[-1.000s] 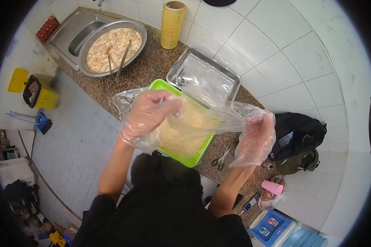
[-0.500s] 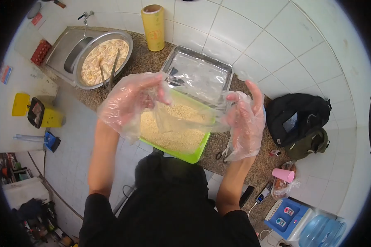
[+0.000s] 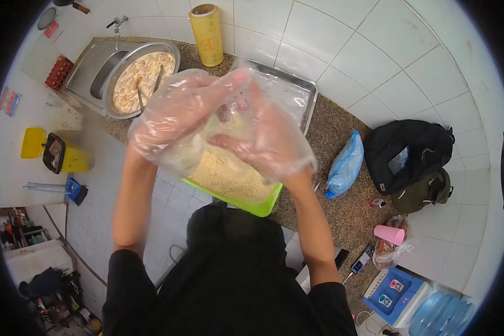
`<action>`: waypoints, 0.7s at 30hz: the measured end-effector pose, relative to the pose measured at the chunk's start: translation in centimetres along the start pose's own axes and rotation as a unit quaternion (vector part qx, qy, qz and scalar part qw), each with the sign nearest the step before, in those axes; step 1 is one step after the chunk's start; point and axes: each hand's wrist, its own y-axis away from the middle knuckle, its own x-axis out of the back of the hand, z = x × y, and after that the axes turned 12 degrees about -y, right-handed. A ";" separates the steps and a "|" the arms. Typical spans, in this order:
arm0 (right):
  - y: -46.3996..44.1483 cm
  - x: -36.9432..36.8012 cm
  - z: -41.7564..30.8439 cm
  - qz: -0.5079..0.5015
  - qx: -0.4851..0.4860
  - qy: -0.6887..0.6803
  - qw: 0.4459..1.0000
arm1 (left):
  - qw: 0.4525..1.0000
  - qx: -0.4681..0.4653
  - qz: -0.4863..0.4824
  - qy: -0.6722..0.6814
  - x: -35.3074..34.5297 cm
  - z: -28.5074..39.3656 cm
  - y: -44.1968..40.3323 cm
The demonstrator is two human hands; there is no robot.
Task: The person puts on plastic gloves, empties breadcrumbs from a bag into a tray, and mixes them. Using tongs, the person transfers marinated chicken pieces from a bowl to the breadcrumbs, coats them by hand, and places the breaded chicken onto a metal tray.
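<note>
My left hand (image 3: 179,117) and my right hand (image 3: 271,137), both in loose clear plastic gloves, are raised close together above the green tray (image 3: 259,209). Pale crumbs (image 3: 229,176) fill the tray. The left fingers stretch toward the upper right, and the right thumb stands apart from its fingers; neither hand visibly holds anything. Glove plastic overlaps between the hands, so whether they touch I cannot tell. Behind the hands lies a shiny metal tray (image 3: 301,85), partly hidden.
At left by the sink (image 3: 95,75) is a metal bowl (image 3: 175,56) of pieces in creamy liquid, with utensil handles. A yellow film roll (image 3: 207,36) stands at the wall. Rightward are a blue plastic bag (image 3: 346,165), black backpack (image 3: 397,143), pink cup (image 3: 389,234) and water dispenser (image 3: 395,294).
My right hand has moved left and up, close to my left hand. The plastic stretched between the hands is no longer spread out. The blue bag has come into fuller view.
</note>
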 end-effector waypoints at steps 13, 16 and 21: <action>-0.8 4.2 0.2 0.063 -0.055 0.154 0.985 | 0.958 -0.092 0.258 0.088 -4.6 -14.4 -1.1; 0.0 7.9 1.7 0.170 -0.109 0.179 0.963 | 0.947 -0.066 0.232 -0.213 -9.7 -25.5 -3.0; 1.9 11.9 1.7 0.339 -0.195 0.068 0.918 | 0.909 0.027 0.078 -0.408 -17.9 -29.2 -2.8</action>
